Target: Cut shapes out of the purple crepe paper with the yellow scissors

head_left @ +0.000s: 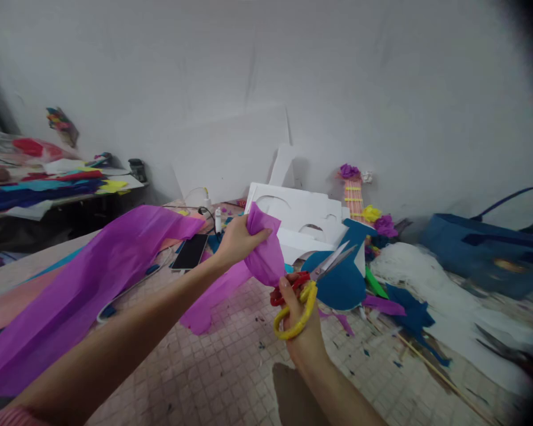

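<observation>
Two hands: left point(236, 239) pinches purple paper point(266, 251); right point(299, 322) grips scissors point(313, 281) beside.

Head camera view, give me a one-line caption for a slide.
Left hand pinches purple tissue paper while right hand holds scissors over a littered tile floor.

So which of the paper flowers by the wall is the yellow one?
The yellow flower at the foot of the striped pink post; the one on top and the one to its right are purple.
</observation>
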A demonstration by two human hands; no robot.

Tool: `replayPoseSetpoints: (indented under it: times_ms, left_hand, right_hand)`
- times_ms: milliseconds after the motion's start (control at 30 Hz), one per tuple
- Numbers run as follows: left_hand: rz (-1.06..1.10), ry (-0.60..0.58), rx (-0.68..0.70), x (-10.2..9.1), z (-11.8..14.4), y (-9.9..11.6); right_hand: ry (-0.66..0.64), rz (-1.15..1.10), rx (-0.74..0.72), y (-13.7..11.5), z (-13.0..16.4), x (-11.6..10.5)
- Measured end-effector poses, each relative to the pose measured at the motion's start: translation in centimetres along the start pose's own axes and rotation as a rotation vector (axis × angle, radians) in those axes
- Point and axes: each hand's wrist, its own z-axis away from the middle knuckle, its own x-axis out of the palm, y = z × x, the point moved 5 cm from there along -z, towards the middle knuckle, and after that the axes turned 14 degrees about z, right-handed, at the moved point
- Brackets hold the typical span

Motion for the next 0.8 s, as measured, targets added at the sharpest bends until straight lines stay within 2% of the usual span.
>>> replayPoseSetpoints:
  times_ms: [100,200,333,433,500,600,633,700,800]
  left_hand:
    - [-0.131,-0.107,0.002,0.1,-0.3,1.7]
    - [-0.128,-0.328,-0.083,0.8,-0.3,2.5]
    - [-0.115,-0.610,-0.182,2.5,0.7,2.0]
    - [-0.060,-0.742,-0.163,3.9,1.4,1.2]
    - [0.044,-0.758,-0.116,4.0,1.5,0.6]
    - [0.084,-0.610,-0.027,2.2,1.9,-0.7]
    - [0.029,-0.542,-0.007,1.3,2.5,-1.3]
    - [-0.112,-0.480,0.009,0.0,4.7,-2.8]
    - [-0.362,-0.535,0.056,0.2,9.5,-4.9]
  right_hand:
    - [0.022,0.042,-0.021,-0.7,-0.8,-0.5]
    - [0.016,0.091,-0.058,-1.7,-2.3,-1.6]
    - [-0.042,0.165,-0.073,-2.4,-4.4,-2.9]
    - [-0.106,0.245,-0.027,-2.4,-5.2,-3.5]
    - [-0.107,0.299,0.001,-2.4,-5.4,-4.6]
    - [-0.045,0.363,0.026,-2.3,-5.9,-7.2]
    - [-0.012,0.378,0.033,-2.1,-6.0,-8.3]
    - [0.042,0.400,0.046,-1.6,-6.3,-10.3]
    - [0.086,0.431,0.070,-0.6,-6.3,-12.1]
